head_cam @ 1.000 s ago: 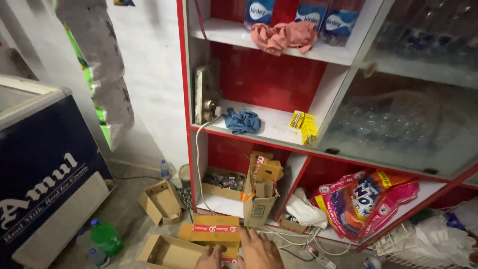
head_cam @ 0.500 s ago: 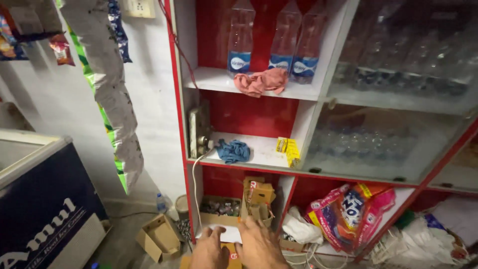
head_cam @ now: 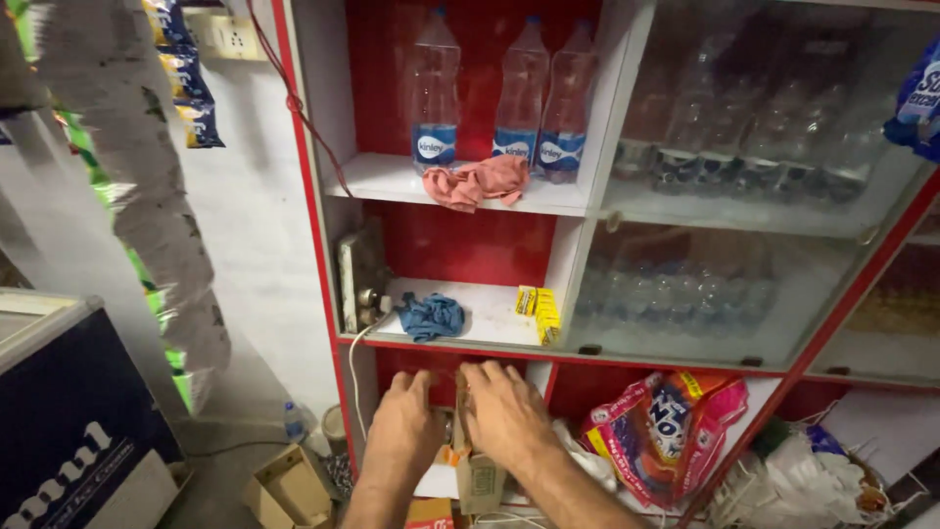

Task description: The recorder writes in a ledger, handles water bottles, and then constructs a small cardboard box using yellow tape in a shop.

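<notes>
A cardboard box is held between two hands at the lowest shelf of a red cabinet.

The left hand is laid flat against the left side of the small cardboard box, and the right hand is pressed over its top flap, so the box is clamped between them and kept upright on the shelf. Above, a blue cloth and a yellow packet are lying; to the right, a pink bag is leaned.

This is a small shop. Water bottles fill a red shelving unit with glass sliding doors. Snack packet strips hang nearby beside a chest freezer.
</notes>
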